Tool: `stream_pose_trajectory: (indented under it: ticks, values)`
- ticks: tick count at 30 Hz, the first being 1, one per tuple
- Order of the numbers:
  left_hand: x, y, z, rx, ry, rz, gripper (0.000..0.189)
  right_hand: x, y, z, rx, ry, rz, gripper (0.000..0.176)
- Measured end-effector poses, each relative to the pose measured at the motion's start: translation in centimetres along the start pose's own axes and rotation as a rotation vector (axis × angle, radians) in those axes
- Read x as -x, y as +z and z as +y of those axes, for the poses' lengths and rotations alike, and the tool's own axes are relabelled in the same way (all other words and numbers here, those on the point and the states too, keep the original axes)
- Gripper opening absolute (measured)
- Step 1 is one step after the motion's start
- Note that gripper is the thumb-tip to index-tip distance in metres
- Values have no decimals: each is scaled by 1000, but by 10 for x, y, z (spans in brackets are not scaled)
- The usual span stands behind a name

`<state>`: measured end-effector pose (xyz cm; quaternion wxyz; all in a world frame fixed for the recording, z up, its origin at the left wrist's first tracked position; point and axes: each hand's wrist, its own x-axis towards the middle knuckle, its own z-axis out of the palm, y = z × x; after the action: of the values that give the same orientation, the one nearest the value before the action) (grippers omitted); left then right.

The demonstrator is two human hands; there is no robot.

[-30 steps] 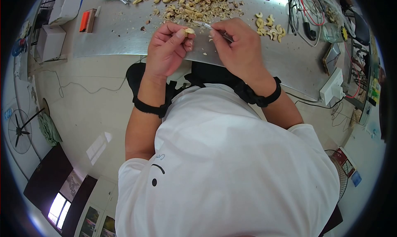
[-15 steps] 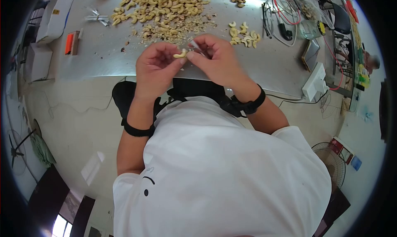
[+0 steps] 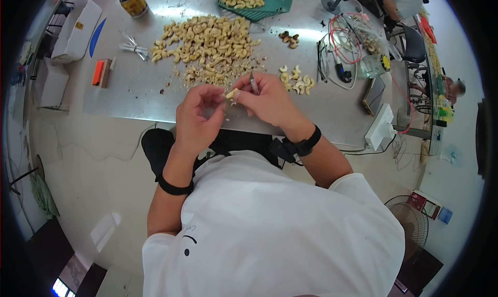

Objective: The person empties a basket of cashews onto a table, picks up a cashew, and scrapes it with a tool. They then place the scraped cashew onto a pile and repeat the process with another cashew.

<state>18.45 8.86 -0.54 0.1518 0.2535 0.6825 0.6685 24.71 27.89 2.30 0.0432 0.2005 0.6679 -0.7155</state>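
My right hand [image 3: 270, 100] holds a small metal tool [image 3: 253, 83] and pinches a pale cashew [image 3: 232, 94] at its fingertips. Just left of that cashew is my left hand [image 3: 199, 118], with its fingers curled loosely and the thumb apart, nothing visibly gripped. Beyond both hands, a large heap of cashews [image 3: 210, 37] lies on the metal table [image 3: 140, 102], with broken bits [image 3: 207, 75] along its near side. A small group of pale cashews [image 3: 297, 82] sits right of my right hand, and a few dark pieces [image 3: 289, 39] lie farther back.
A green basket [image 3: 280, 6] of cashews and a tin [image 3: 133, 3] stand at the back. An orange box [image 3: 98, 73] is at left. Cables [image 3: 337, 50], a jar [image 3: 371, 67], a phone [image 3: 373, 95] and a power strip [image 3: 380, 127] are at right. Another person [image 3: 404, 4] is at upper right.
The view has shifted, showing more of the table's far side. My left thumb has moved away from the cashew, which now rests at my right fingertips.
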Motion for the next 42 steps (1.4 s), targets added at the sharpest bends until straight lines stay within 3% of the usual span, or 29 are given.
stream_pose_trajectory:
  ticks: [1, 4, 6, 9, 12, 18, 25, 37, 40, 42]
  values:
    - [-1, -2, 2, -23, -14, -10, 37, -7, -7, -5, 64, -42, 36, 14]
    - [0, -8, -3, -33, -63, 20, 36, -41, -26, -31, -168, -164, 152, 24]
    - [-1, -12, -7, -144, -46, 19, 35, -66, -44, -54, -154, -222, 284, 37]
    - [-2, -20, -8, -253, -19, 27, 32, -72, -51, -72, -282, -348, 298, 42]
    - [-12, -32, 0, -433, -35, 24, 28, -64, -42, -56, -203, -318, 195, 49]
    - [-57, -51, -3, -754, 70, 44, 23, -14, -13, -24, 115, -28, 18, 45]
    - [-109, -23, -18, -985, 208, 73, 25, 16, -19, 0, 367, -67, -72, 41]
    - [-121, -21, -19, -978, 190, -10, 20, 25, -30, 14, 371, -65, -103, 29]
    - [-116, -22, -14, -796, 156, 44, 19, 25, -29, 11, 391, -90, -86, 27]
    - [-105, -21, -6, -639, 26, 46, 16, 25, -32, 13, 445, -143, -78, 25]
